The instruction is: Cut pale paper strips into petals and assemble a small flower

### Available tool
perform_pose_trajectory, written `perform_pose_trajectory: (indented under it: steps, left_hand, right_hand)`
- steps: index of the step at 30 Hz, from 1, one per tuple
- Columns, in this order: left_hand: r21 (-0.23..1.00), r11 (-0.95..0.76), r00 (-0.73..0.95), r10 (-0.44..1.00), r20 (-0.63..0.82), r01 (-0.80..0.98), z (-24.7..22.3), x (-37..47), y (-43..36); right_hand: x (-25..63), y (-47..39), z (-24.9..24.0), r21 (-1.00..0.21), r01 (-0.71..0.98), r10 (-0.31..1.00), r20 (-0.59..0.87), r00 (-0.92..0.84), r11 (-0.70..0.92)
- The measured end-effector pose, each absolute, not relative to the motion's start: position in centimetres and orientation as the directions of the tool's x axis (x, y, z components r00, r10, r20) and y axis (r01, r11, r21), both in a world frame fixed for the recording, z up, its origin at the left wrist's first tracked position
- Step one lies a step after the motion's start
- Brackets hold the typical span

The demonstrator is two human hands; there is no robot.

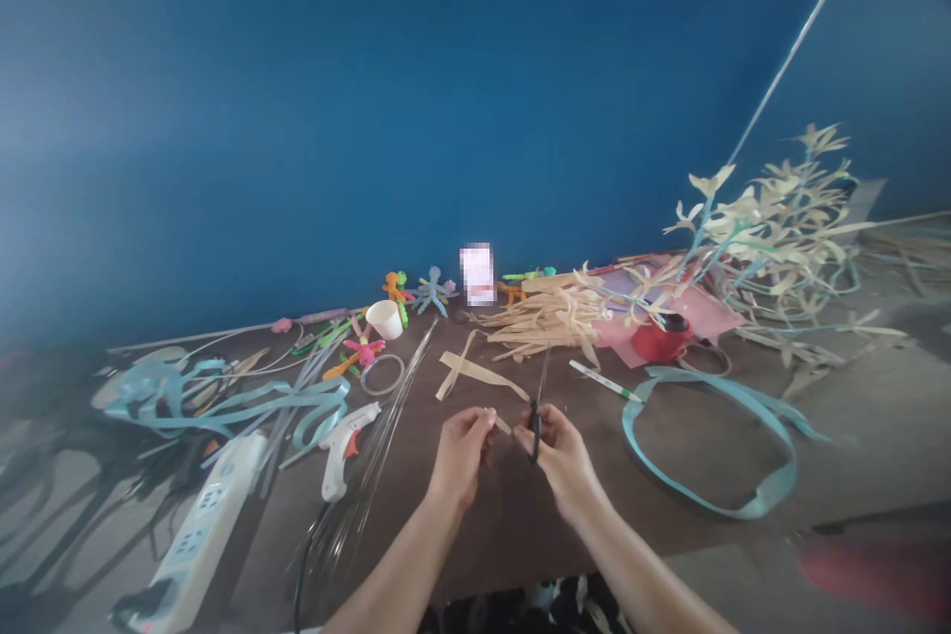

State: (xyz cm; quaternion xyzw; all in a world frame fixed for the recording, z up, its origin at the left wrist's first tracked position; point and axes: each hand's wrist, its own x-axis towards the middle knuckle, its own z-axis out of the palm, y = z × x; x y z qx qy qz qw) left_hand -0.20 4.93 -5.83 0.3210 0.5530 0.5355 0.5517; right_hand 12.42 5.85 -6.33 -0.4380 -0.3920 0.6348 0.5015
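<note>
Over the bench (pixel 520 535), the left hand (pixel 462 451) pinches a short pale strip (pixel 503 426) that juts toward the right hand (pixel 561 451), which grips black-handled scissors (pixel 534 434) with the blades (pixel 542 376) pointing away. Preparing this 1 strip seems the step in hand; any cut calls for turning the blades onto it while holding it steady.
</note>
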Motion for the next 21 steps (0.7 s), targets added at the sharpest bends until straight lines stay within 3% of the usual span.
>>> perform_pose_trajectory:
  steps: [3, 6, 12, 21]
  left_hand:
    - [0.982, 0.173, -0.206, 0.961, -0.184, -0.072, -5.5, 0.1, 4.8]
    - [0.983, 0.179, -0.173, 0.968, -0.183, -0.039, -5.0, 0.3, 4.8]
    - [0.904, 0.345, -0.046, 0.929, -0.368, -0.254, -4.2, 0.7, 4.3]
    - [0.861, 0.343, -0.077, 0.914, -0.398, -0.375, -5.3, 0.9, 4.3]
  right_hand:
    - [12.5, 5.7, -5.7, -0.921, -0.32, 0.969, -0.169, -0.182, -0.221]
    - [12.5, 5.7, -5.6, -0.925, -0.326, 0.973, -0.14, -0.183, -0.195]
    - [12.4, 5.9, -6.1, -0.933, -0.309, 0.979, -0.143, -0.145, -0.182]
    - [12.3, 5.8, -6.3, -0.949, -0.26, 0.977, -0.141, -0.162, -0.18]
